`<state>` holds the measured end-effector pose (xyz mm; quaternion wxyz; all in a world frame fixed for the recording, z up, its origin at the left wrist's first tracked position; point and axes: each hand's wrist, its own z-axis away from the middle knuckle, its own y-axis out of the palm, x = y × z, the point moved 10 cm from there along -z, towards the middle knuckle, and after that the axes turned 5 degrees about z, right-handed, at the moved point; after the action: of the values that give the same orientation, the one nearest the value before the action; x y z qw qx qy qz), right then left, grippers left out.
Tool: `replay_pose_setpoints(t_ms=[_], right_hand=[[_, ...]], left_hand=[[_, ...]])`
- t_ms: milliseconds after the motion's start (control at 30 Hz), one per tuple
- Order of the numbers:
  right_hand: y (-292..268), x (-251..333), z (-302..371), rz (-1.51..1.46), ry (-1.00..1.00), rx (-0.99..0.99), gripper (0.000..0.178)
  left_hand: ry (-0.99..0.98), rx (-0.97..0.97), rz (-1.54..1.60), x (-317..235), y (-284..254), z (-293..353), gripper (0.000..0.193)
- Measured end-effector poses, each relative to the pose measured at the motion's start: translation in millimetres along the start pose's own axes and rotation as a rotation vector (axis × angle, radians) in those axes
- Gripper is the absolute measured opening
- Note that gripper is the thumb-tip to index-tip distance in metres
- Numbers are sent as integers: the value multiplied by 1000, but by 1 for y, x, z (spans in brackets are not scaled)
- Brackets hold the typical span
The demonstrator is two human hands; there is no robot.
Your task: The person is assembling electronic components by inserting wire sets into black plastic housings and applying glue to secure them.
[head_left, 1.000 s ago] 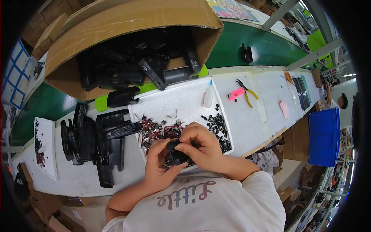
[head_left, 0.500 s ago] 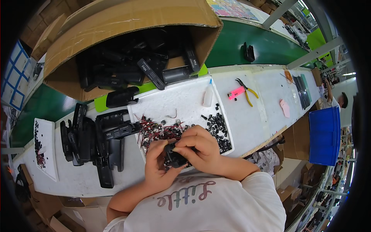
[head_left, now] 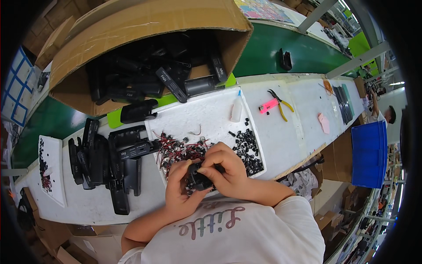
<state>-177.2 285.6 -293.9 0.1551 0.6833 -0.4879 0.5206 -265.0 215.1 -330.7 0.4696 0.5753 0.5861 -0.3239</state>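
Note:
Both hands meet over the near edge of a white foam tray [head_left: 198, 108], around a black plastic housing [head_left: 198, 180]. My left hand [head_left: 179, 190] is closed round its left side and underside. Thumb and fingers of my right hand [head_left: 226, 170] pinch at its upper right; any small part between those fingertips is hidden. Beyond the hands, the tray holds a heap of red-wired small parts [head_left: 176, 147], several small black pieces [head_left: 248, 149] and a white squeeze bottle [head_left: 236, 109] with a blue tip.
Black housings [head_left: 105, 154] are piled left of the tray. A tilted cardboard box [head_left: 154, 26] full of more stands behind. Pliers [head_left: 281, 105] and a pink lighter-like object [head_left: 268, 105] lie to the right. A smaller tray [head_left: 55, 171] sits far left, a blue bin [head_left: 369, 154] far right.
The lone black housing on the green belt has shifted slightly right. My right hand has moved slightly left and down; both hands keep their hold on the housing.

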Motion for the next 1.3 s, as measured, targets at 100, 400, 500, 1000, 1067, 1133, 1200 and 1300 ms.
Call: replay_pose_setpoints(t_ms=[100, 400, 500, 1000, 1067, 1133, 1200, 1300], right_hand=[[1, -4, 1, -46, 62, -4, 17], [3, -9, -1, -91, 160, 39, 14], [7, -23, 2, -288, 282, 4, 13], [10, -34, -2, -364, 421, 59, 7], [7, -30, -2, -420, 465, 94, 8], [3, -29, -1, -456, 469, 60, 7], [1, -24, -3, -454, 436, 65, 8], [-1, -25, -2, -447, 363, 61, 11]], left_hand=[[33, 11, -41, -2, 0, 0, 69], [-108, -5, 28, 3, -4, 1, 72], [-95, 15, 8, 1, -3, -1, 72], [-310, 32, 386, 11, -5, -4, 69], [-407, 22, 529, 14, -1, -1, 66], [-415, 26, 553, 15, 1, 1, 66], [-423, 29, 578, 15, 2, 2, 65], [-433, 13, 608, 16, 3, 1, 66]])
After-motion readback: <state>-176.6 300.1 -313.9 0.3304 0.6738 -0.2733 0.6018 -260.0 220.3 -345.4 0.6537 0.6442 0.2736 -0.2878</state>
